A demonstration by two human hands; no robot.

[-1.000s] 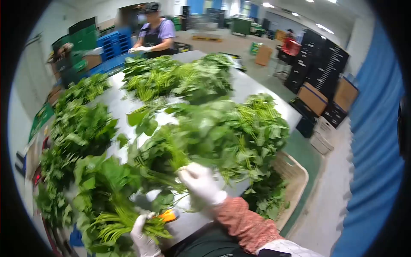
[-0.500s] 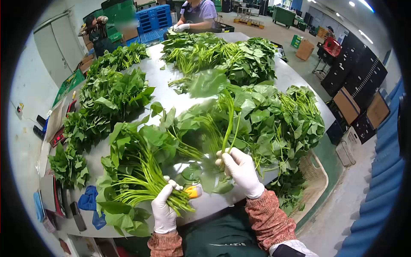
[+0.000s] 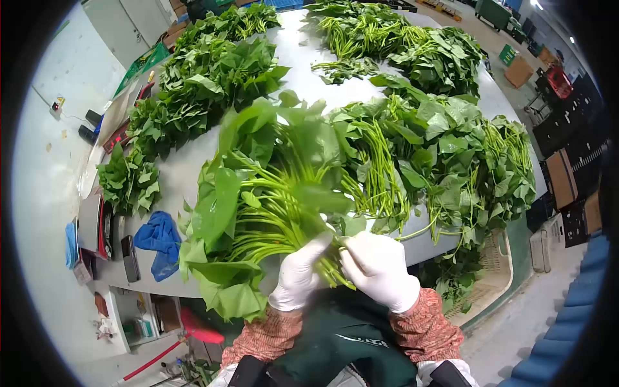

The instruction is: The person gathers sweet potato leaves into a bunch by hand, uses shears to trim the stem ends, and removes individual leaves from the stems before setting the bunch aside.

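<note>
A large bunch of leafy green stems is in my gloved left hand, with its leaves fanned up and to the left. My gloved right hand is closed at the cut ends of the stems, right beside the left hand; its fingertips are pressed together there, and the part of the stems between them is mostly hidden. Some leaves above the hands are blurred. Just beyond the right hand, a pile of loose greens lies on the metal table.
More greens lie along the table's left side and others at the back. A blue cloth and a phone are at the left edge. A cream crate with greens stands below at right.
My right hand has come in to the left hand, bringing its stems to the bunch. The bunch is now raised and more upright. The view has tilted down, and the co-worker is out of sight.
</note>
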